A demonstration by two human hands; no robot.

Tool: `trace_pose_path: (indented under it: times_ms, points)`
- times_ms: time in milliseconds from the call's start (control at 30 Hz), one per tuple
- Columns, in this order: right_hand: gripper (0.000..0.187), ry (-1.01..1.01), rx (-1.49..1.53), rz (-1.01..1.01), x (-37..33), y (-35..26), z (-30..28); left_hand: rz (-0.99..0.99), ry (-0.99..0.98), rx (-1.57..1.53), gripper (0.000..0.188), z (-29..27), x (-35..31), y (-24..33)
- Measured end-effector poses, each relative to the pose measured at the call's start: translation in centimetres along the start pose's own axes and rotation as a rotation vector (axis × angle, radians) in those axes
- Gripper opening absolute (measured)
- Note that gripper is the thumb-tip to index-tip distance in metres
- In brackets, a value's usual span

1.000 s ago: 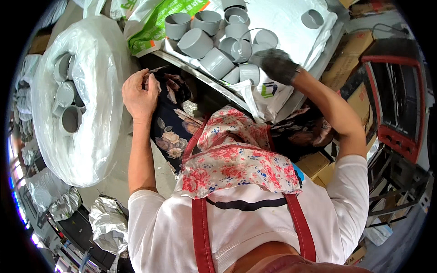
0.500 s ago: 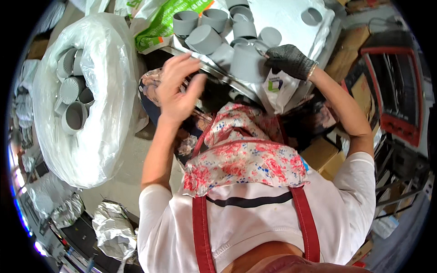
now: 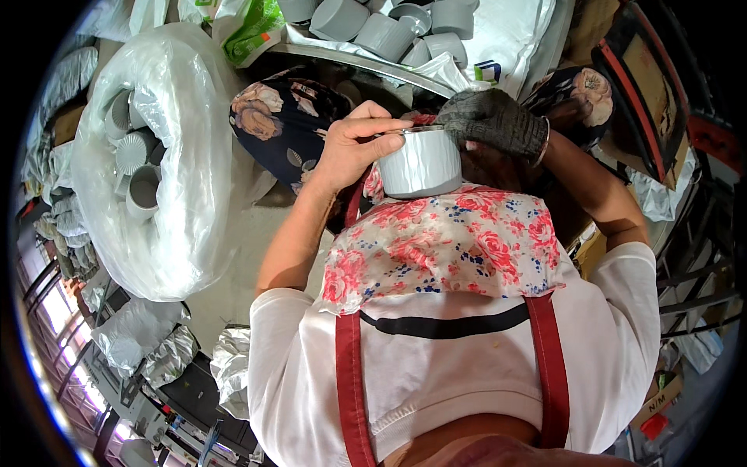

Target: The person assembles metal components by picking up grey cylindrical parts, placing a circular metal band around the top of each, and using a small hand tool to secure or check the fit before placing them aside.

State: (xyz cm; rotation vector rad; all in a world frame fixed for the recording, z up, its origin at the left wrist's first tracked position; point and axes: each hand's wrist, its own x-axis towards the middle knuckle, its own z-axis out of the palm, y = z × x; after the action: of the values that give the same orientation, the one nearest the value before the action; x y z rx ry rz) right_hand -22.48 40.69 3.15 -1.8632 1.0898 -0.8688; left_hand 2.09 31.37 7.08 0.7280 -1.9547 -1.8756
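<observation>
We look steeply down from the wearer's head through a wide fisheye lens, close above the white fabric shirt, facing the bare left hand and dark-grey-gloved right hand.

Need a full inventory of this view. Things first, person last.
held grey cylindrical cup: one, grey, centre, between the hands
loose grey cylindrical cups: at least six, grey, top centre
white plastic sheet: one, white, under the loose cups
green-and-white plastic bag: one, top, left of loose cups
translucent plastic bag: one, whitish, left
bagged grey cups: at least four, grey, inside it
crinkled silver bundles: several, silver, lower left
floral apron: one, white-pink, red straps, torso
left hand: one, bare, fingers at cup's left rim
right hand: one, dark-gloved, cup's right rim
</observation>
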Motion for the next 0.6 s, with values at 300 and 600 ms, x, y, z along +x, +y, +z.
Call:
trace_pose_path:
  times_ms: [300, 600]
  points:
    - [0.017, -0.014, 0.753, 0.724, 0.2, -6.4, -0.5, -0.099, 0.299, -0.507, 0.020, 2.2, -2.1, -1.1]
    - [0.030, 0.540, 0.837, 0.550, -0.5, -8.6, 1.8, -0.469, 0.180, -0.864, 0.037, 2.2, -1.8, 3.8]
